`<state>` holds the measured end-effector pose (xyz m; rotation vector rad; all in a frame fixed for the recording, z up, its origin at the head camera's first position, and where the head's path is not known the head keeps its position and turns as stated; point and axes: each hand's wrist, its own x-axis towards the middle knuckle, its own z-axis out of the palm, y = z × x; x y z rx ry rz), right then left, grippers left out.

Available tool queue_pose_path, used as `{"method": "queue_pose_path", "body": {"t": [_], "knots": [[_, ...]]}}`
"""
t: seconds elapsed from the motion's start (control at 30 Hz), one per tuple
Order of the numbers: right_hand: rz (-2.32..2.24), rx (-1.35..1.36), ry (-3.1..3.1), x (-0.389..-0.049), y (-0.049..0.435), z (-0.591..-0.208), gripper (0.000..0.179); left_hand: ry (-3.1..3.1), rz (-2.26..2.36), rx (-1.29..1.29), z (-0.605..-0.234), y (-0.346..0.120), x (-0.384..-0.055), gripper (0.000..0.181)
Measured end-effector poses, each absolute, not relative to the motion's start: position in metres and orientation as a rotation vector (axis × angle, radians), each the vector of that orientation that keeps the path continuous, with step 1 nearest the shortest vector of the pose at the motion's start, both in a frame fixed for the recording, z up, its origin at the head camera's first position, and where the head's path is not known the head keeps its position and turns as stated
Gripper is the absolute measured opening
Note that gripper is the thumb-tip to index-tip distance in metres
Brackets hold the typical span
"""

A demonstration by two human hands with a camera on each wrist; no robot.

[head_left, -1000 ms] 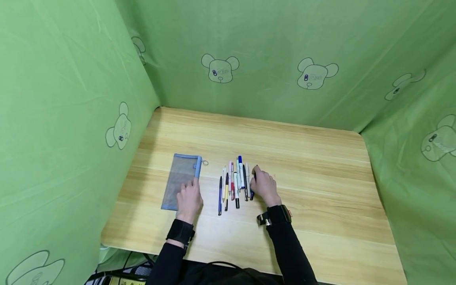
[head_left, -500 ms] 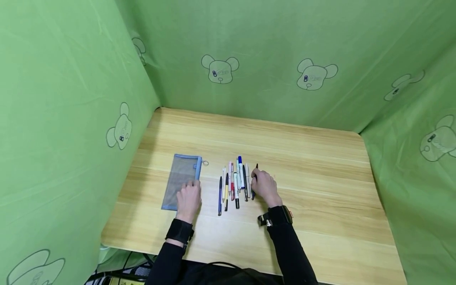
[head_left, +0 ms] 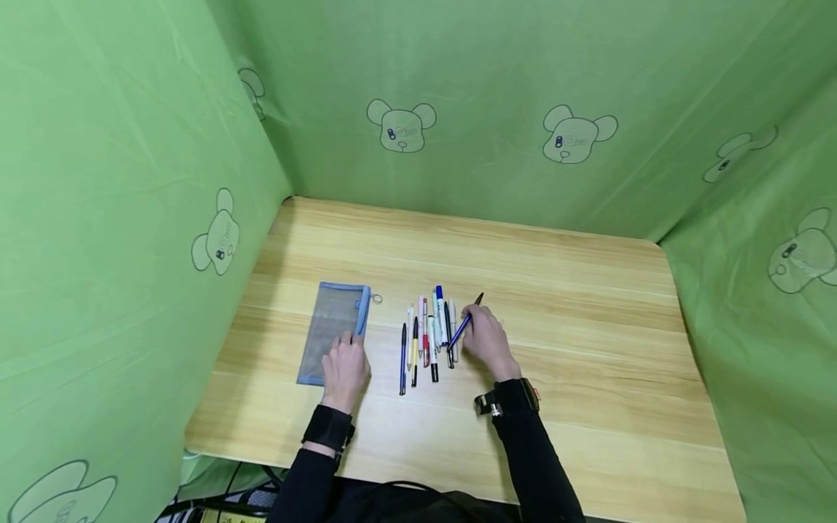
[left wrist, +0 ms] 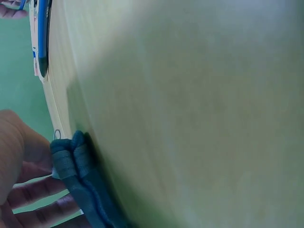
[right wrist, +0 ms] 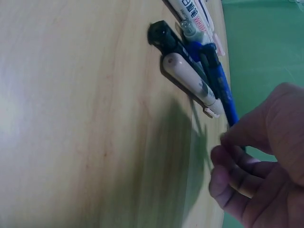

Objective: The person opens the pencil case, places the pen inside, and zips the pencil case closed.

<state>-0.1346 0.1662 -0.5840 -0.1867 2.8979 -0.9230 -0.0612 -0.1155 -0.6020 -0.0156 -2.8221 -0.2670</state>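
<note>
Since half a second ago, the blue pen [head_left: 461, 329] has swung from lying alongside the row to a clear slant: its black tip now points toward the table's far right corner and its other end reaches over the row's right side. Pinched between thumb and fingers of the right hand [head_left: 487, 338], it crosses above a white pen [head_left: 453, 312] and a black pen [head_left: 447, 317]; whether it touches either, I cannot tell. That hand has hardly shifted; the turn is mostly in the fingers, and the pen looks free of its place at the row's end.

Little has changed on the other side. Left hand [head_left: 345, 370] grips the blue-trimmed mesh pouch [head_left: 319, 327] by its zip edge, thumb against the trim in the left wrist view, and the pouch lies between the row and the left edge of the wooden table [head_left: 588, 349], its key ring [head_left: 376, 298] toward the far edge. The two hands are well apart, with the remaining pens between them, among them a blue-capped marker [head_left: 441, 312] and a yellow-barrelled pen [head_left: 415, 356], which appear undisturbed.
</note>
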Motion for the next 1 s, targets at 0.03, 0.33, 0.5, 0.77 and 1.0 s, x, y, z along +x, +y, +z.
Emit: {"method": "queue_pose_path", "body": {"t": [0.03, 0.33, 0.5, 0.77, 1.0], "knots": [[-0.929, -0.19, 2.911, -0.135, 0.166, -0.584, 0.035, -2.817, -0.268, -0.01, -0.602, -0.115, -0.061, 0.008], [-0.985, -0.235, 2.971, -0.139, 0.161, -0.582, 0.026, -2.795, -0.268, 0.048, -0.601, -0.113, -0.059, 0.007], [-0.993, -0.268, 2.996, -0.139, 0.157, -0.579, 0.026, -2.794, -0.28, 0.057, -0.6, -0.113, -0.058, 0.006], [-1.039, -0.346, 2.953, -0.14, 0.151, -0.576, 0.037, -2.781, -0.31, 0.068, -0.601, -0.112, -0.058, 0.009], [-1.126, -0.336, 2.881, -0.142, 0.143, -0.575, 0.034, -2.812, -0.33, 0.079, -0.601, -0.113, -0.058, 0.012]]}}
